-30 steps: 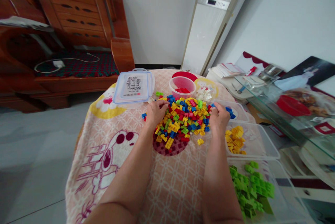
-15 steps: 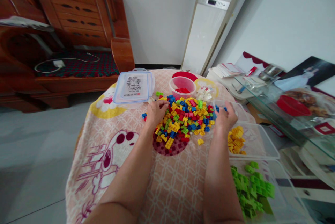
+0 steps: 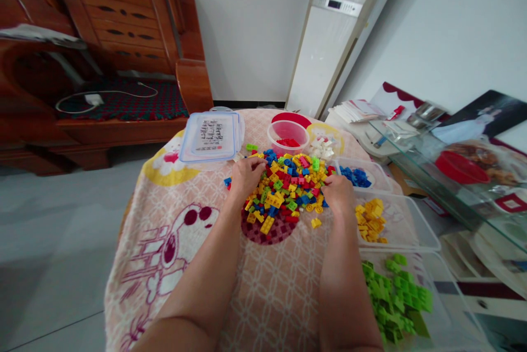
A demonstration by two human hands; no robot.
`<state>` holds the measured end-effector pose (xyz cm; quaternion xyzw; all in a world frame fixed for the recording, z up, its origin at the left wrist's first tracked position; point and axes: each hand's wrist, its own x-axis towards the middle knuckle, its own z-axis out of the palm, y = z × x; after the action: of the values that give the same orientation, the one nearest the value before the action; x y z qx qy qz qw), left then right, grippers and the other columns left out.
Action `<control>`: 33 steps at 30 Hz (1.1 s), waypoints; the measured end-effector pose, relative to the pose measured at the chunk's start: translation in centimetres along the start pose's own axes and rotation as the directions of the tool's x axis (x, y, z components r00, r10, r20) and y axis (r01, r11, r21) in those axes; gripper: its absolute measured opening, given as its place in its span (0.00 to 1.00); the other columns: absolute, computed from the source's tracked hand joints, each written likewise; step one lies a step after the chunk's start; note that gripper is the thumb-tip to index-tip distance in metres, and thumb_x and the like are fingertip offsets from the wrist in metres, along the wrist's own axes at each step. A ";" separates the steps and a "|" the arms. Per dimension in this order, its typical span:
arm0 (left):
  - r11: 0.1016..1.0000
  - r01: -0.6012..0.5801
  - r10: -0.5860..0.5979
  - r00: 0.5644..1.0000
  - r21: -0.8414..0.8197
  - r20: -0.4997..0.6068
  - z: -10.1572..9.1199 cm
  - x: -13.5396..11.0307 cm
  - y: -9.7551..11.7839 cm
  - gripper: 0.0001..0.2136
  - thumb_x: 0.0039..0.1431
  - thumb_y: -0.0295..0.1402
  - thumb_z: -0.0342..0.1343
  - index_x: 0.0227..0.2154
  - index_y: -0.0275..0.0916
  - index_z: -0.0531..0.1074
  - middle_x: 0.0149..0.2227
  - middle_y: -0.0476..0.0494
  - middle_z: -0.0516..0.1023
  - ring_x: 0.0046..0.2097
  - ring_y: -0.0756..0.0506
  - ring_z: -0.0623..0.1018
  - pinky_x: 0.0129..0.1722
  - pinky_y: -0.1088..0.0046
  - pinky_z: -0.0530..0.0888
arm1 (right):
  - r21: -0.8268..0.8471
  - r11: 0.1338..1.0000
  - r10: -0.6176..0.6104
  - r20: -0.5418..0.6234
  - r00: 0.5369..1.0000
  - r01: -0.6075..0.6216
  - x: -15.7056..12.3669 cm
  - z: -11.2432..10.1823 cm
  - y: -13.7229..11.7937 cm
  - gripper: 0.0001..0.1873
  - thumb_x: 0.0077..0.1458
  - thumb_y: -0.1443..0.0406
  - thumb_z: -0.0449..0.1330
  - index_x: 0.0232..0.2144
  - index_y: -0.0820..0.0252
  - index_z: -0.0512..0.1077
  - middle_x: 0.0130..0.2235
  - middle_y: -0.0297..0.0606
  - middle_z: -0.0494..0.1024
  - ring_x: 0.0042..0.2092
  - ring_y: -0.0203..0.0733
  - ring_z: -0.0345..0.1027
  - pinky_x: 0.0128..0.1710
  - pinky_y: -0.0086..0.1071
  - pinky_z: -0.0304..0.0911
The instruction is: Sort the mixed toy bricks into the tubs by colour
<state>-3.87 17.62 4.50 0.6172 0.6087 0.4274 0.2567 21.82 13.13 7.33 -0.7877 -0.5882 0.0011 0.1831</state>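
Observation:
A mixed pile of toy building bricks in yellow, red, blue and green lies on the cloth-covered table. At the pile's left side is my left hand, its fingers bent together over the bricks; what they hold, if anything, is hidden. My right hand reaches the pile's right edge with curled fingers, their tips among the bricks, and I cannot make out what is in them. Just beyond it, blue bricks fill part of a clear box. One yellow brick lies apart near the pile's front.
On the right, clear boxes hold yellow bricks and green bricks. Behind the pile, a round tub contains red bricks, beside white bricks. Lids lie at back left. A glass shelf borders the table.
My right hand has moved left from above the blue-brick box to the pile's right edge, and the blue bricks now show. My left hand stays at about the same spot.

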 end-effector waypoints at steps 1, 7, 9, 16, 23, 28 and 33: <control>1.000 0.002 -0.002 1.000 0.003 0.002 0.0 0.0 0.0 0.13 0.59 0.34 0.55 0.40 0.39 0.84 0.35 0.45 0.85 0.35 0.45 0.80 0.39 0.71 0.74 | -0.021 1.000 -0.011 0.013 1.000 0.011 -0.1 0.0 0.0 0.10 0.47 0.71 0.60 0.29 0.55 0.82 0.32 0.42 0.84 0.39 0.48 0.78 0.39 0.33 0.66; 1.000 0.006 -0.006 1.000 0.017 0.007 0.0 0.0 0.0 0.14 0.59 0.36 0.54 0.40 0.39 0.84 0.35 0.44 0.85 0.35 0.44 0.80 0.38 0.70 0.74 | 0.005 1.000 -0.011 0.006 1.000 0.011 0.0 -0.1 0.0 0.12 0.48 0.71 0.59 0.29 0.55 0.83 0.35 0.42 0.85 0.42 0.47 0.78 0.43 0.33 0.66; 1.000 0.009 -0.009 1.000 0.014 0.012 0.0 0.0 0.0 0.14 0.59 0.36 0.54 0.41 0.39 0.84 0.35 0.44 0.85 0.35 0.44 0.81 0.38 0.70 0.74 | 0.069 0.998 -0.015 -0.034 0.999 0.017 0.3 -0.2 0.1 0.14 0.48 0.70 0.58 0.32 0.56 0.83 0.38 0.43 0.85 0.44 0.48 0.78 0.46 0.34 0.67; 1.000 0.006 -0.006 1.000 0.023 0.010 -0.1 0.0 0.2 0.14 0.59 0.35 0.54 0.40 0.40 0.84 0.35 0.44 0.85 0.36 0.44 0.81 0.40 0.70 0.75 | 0.222 0.971 0.134 -0.218 0.967 -0.085 1.0 -0.5 0.3 0.20 0.53 0.70 0.54 0.43 0.68 0.82 0.42 0.53 0.84 0.45 0.53 0.77 0.52 0.40 0.66; 1.000 -0.002 0.002 1.000 0.031 0.000 -0.1 -0.1 0.3 0.14 0.59 0.36 0.54 0.40 0.41 0.84 0.34 0.45 0.85 0.36 0.44 0.81 0.41 0.70 0.75 | 0.209 0.976 0.151 -0.489 0.859 -0.053 0.9 -0.1 0.8 0.25 0.54 0.71 0.51 0.51 0.69 0.77 0.47 0.57 0.80 0.53 0.55 0.71 0.54 0.44 0.63; 1.000 0.004 -0.004 1.000 0.030 0.002 -0.1 -0.1 0.3 0.14 0.59 0.35 0.55 0.40 0.40 0.84 0.35 0.45 0.86 0.36 0.44 0.81 0.41 0.70 0.75 | 0.182 0.983 0.101 -0.416 0.904 -0.026 0.8 -0.7 0.6 0.22 0.56 0.69 0.51 0.46 0.69 0.79 0.43 0.55 0.82 0.47 0.54 0.73 0.49 0.40 0.65; 1.000 0.007 -0.007 1.000 0.012 0.006 0.0 -0.1 0.1 0.14 0.59 0.35 0.54 0.40 0.40 0.84 0.34 0.45 0.85 0.36 0.44 0.81 0.39 0.70 0.75 | 0.065 0.997 0.053 -0.211 0.976 -0.040 0.3 -1.7 -0.2 0.17 0.58 0.67 0.52 0.35 0.61 0.83 0.35 0.49 0.83 0.38 0.49 0.73 0.41 0.35 0.62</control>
<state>-3.82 17.51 4.62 0.6179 0.6126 0.4211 0.2561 22.14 12.90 9.04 -0.7911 -0.5463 -0.0608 0.2684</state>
